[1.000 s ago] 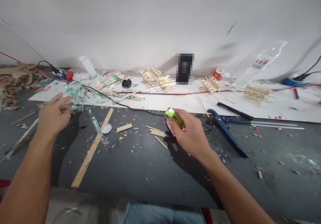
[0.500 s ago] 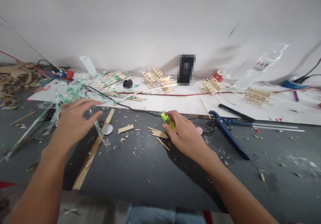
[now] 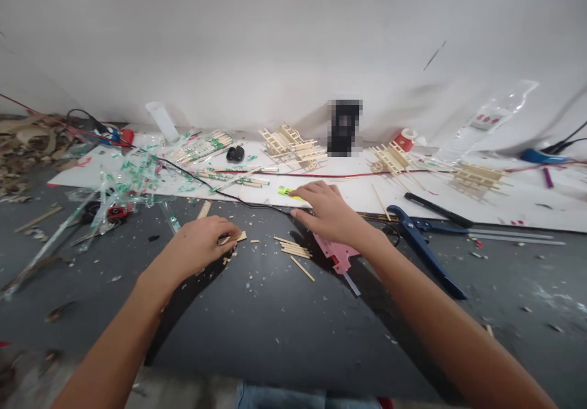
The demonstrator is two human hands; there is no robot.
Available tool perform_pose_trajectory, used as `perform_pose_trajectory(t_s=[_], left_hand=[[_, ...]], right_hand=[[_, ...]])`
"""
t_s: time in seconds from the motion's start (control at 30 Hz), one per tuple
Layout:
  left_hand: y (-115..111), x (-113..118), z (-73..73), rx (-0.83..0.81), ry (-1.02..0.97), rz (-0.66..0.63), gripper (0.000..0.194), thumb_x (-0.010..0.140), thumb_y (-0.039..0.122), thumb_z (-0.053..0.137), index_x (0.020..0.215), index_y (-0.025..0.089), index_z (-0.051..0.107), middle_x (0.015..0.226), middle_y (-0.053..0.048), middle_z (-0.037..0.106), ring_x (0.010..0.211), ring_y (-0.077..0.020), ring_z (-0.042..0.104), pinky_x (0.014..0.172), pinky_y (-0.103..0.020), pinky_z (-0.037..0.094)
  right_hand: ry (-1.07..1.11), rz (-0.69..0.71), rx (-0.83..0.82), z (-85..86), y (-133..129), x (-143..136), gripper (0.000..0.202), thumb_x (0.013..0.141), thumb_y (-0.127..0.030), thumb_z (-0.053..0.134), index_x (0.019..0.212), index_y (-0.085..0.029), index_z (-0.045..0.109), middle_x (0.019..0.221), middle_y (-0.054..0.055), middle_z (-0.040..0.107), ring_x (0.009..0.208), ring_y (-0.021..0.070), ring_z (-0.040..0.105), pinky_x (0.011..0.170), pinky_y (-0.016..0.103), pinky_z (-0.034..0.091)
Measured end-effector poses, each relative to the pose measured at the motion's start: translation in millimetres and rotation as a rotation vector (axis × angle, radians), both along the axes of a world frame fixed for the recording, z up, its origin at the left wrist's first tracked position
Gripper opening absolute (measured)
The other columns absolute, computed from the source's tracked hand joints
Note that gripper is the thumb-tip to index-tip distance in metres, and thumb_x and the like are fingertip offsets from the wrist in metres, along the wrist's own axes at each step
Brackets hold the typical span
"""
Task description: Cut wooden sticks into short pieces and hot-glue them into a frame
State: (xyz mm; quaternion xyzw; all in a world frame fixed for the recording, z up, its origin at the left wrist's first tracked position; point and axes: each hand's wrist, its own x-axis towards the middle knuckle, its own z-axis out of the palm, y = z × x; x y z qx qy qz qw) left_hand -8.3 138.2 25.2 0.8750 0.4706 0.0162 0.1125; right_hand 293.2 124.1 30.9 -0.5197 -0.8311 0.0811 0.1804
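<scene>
My left hand [image 3: 199,242] is closed, thumb and fingers pinching a small bundle of short wooden sticks [image 3: 239,236] at the dark table. A yellow-green highlighter [image 3: 285,192] lies on the white board, its right end covered by the fingers of my right hand [image 3: 328,210]. That hand is spread, its thumb apart from the fingers. Partly hidden under my right wrist is a pink plastic tool [image 3: 338,254] with a translucent rod at its end. Between the hands lie several more short sticks [image 3: 295,249], and one separate stick [image 3: 302,268] is nearer me.
Small stick-built models [image 3: 293,143] stand along the white board [image 3: 275,180]. Blue-handled cutters [image 3: 426,256] and a black-handled tool [image 3: 438,210] lie at the right. Torn plastic wrappers [image 3: 132,173] crowd the left, and a black cable [image 3: 243,200] crosses the board's front.
My left hand has moved right and closed on the short sticks. My right hand has set the highlighter farther back on the board and loosened. The pink tool now shows beneath it.
</scene>
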Motion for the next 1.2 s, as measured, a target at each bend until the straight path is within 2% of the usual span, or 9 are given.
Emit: perform_pose_trajectory(t_s=[0.2,0.33,0.4,0.47,0.6,0.67,0.8,1.03,1.2], left_hand=[[-3,5,8.5,0.098,-0.024,0.094,0.034,0.095,0.040,0.050,0.103,0.024,0.079,0.100,-0.007,0.080,0.088,-0.0274,0.072,0.074,-0.033,0.050],[-25,18,20.0,0.175,-0.284,0.213,0.031,0.094,0.044,0.055,0.107,0.026,0.077,0.097,-0.005,0.079,0.078,-0.0219,0.072,0.075,-0.031,0.053],[-45,28,22.5,0.071,-0.501,0.291,0.030,0.089,0.043,0.064,0.111,0.027,0.075,0.089,-0.002,0.077,0.075,-0.0186,0.071,0.074,-0.028,0.054],[-66,40,20.2,-0.123,-0.694,0.364,0.033,0.084,0.039,0.069,0.115,0.026,0.072,0.087,-0.001,0.074,0.074,-0.0167,0.070,0.071,-0.025,0.056],[-101,62,4.1,-0.566,-0.904,0.416,0.043,0.083,0.035,0.070,0.124,0.023,0.066,0.084,0.000,0.068,0.064,-0.0139,0.066,0.061,-0.024,0.055],[-111,72,-5.0,-0.617,-0.903,0.443,0.039,0.084,0.034,0.068,0.121,0.021,0.067,0.080,0.000,0.068,0.067,-0.0151,0.067,0.064,-0.025,0.056],[-118,83,-16.6,-0.540,-0.767,0.415,0.029,0.086,0.032,0.063,0.111,0.020,0.071,0.079,-0.002,0.071,0.071,-0.0167,0.067,0.065,-0.025,0.055],[-115,80,-19.9,-0.466,-0.685,0.375,0.026,0.090,0.036,0.061,0.109,0.023,0.072,0.085,-0.003,0.075,0.077,-0.0193,0.071,0.071,-0.029,0.056],[-114,80,-20.4,-0.561,-0.887,0.452,0.028,0.087,0.040,0.068,0.107,0.020,0.068,0.077,-0.002,0.071,0.070,-0.0180,0.070,0.069,-0.029,0.058]], right_hand=[[-0.053,0.028,0.014,-1.6,-59,2,0.019,0.102,-0.030,0.055,0.108,-0.022,0.071,0.105,0.004,0.072,0.107,0.0229,0.058,0.098,0.043,0.029],[-0.135,-0.025,0.066,-9.2,-85,-7,0.024,0.102,-0.030,0.055,0.090,-0.018,0.073,0.094,0.007,0.072,0.101,0.0259,0.055,0.090,0.043,0.028],[-0.182,-0.040,0.087,-15.2,-93,-13,0.024,0.100,-0.029,0.058,0.085,-0.016,0.073,0.091,0.009,0.072,0.102,0.0280,0.055,0.090,0.044,0.026],[-0.221,-0.053,0.100,-21.7,-96,-18,0.024,0.098,-0.026,0.059,0.081,-0.015,0.073,0.086,0.010,0.071,0.103,0.0294,0.055,0.089,0.045,0.025],[-0.264,-0.050,0.104,-30.5,-99,-22,0.024,0.096,-0.021,0.059,0.076,-0.015,0.072,0.077,0.009,0.070,0.097,0.0288,0.056,0.084,0.043,0.025],[-0.267,-0.049,0.102,-31.4,-100,-21,0.024,0.094,-0.021,0.060,0.075,-0.015,0.072,0.075,0.009,0.070,0.095,0.0282,0.056,0.085,0.043,0.026],[-0.248,-0.042,0.090,-29.7,-106,-21,0.024,0.093,-0.024,0.062,0.072,-0.017,0.070,0.075,0.007,0.071,0.096,0.0276,0.057,0.090,0.043,0.026],[-0.179,-0.040,0.062,-29.7,-107,-15,0.023,0.092,-0.024,0.063,0.070,-0.017,0.069,0.074,0.007,0.071,0.093,0.0280,0.059,0.088,0.045,0.029],[-0.082,-0.029,0.065,-23.3,-108,-14,0.020,0.098,-0.024,0.057,0.086,-0.018,0.071,0.083,0.007,0.071,0.090,0.0248,0.062,0.087,0.042,0.035]])
